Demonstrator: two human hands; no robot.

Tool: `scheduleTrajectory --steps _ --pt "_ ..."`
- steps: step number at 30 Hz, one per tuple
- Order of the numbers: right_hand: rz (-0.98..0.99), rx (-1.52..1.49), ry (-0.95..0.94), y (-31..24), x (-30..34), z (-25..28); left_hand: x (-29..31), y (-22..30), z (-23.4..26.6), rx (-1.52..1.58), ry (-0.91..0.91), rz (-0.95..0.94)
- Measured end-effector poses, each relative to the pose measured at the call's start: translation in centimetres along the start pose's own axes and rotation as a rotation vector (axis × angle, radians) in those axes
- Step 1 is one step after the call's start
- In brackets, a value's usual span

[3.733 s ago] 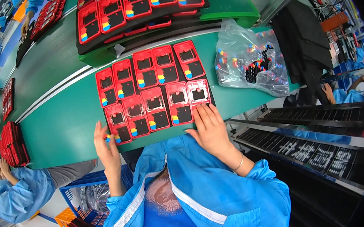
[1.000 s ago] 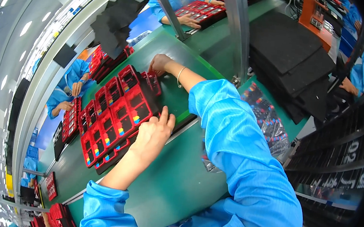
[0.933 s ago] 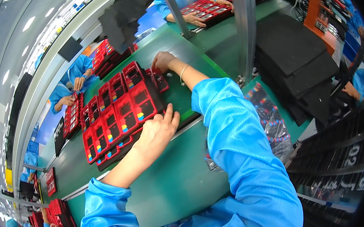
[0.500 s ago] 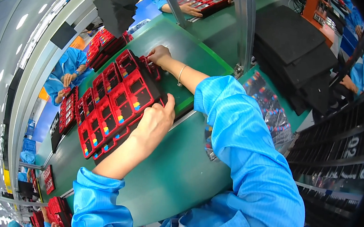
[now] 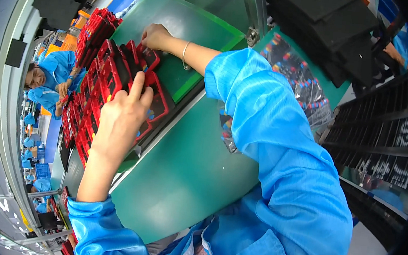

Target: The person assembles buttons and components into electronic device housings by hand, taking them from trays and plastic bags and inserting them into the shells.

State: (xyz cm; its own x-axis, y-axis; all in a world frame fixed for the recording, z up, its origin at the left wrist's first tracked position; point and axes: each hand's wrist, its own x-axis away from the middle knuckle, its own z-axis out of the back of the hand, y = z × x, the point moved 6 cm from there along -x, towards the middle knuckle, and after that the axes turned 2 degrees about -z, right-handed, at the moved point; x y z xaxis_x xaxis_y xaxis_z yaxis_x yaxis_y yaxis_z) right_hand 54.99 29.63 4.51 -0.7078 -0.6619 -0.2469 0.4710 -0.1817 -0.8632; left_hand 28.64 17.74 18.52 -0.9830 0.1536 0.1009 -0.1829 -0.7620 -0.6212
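Observation:
A stack of red framed trays with black inserts stands on the bench to the left of centre. Its upper tray [image 5: 104,74] is tilted steeply, near side raised, and a lower tray [image 5: 159,107] shows beneath it. My left hand [image 5: 121,119] is at the raised near edge, fingers bent over the tray, with the index finger reaching farther along; its thumb is hidden. At the far corner my right hand [image 5: 156,38] has its fingers curled on the red frame, fingertips mostly hidden. Small blue, yellow and red pieces sit in the trays.
Another stack of red trays [image 5: 95,29] stands beyond, near a co-worker in blue [image 5: 53,69]. A clear bag of small coloured parts [image 5: 296,80] lies to the right, beside black sheets [image 5: 318,30]. A metal post [image 5: 253,13] rises at the far bench edge.
The upper tray has tipped up to the left, uncovering the tray below. My left hand has moved left and up with its edge. The whole view has shifted.

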Motion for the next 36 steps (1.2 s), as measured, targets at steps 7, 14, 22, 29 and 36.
scheduleTrajectory --steps 7,14,22,29,36 --pt "-0.139 -0.129 0.105 -0.5 0.7 0.7 0.7 -0.4 1.5 -0.069 0.117 -0.028" --pt "-0.213 0.000 0.129 -2.3 0.1 -3.4 0.6 -1.0 0.8 0.026 -0.005 0.037" --pt "0.364 0.325 0.229 -1.3 -2.7 -6.3 0.3 1.3 -0.1 -0.043 0.084 -0.019" --pt "-0.010 -0.342 0.370 -0.9 3.3 -0.8 2.0 6.0 -1.3 -0.139 0.356 -0.080" --pt "0.128 -0.459 -0.105 -10.2 13.1 11.3 10.0 10.1 -0.5 0.934 0.479 0.276"
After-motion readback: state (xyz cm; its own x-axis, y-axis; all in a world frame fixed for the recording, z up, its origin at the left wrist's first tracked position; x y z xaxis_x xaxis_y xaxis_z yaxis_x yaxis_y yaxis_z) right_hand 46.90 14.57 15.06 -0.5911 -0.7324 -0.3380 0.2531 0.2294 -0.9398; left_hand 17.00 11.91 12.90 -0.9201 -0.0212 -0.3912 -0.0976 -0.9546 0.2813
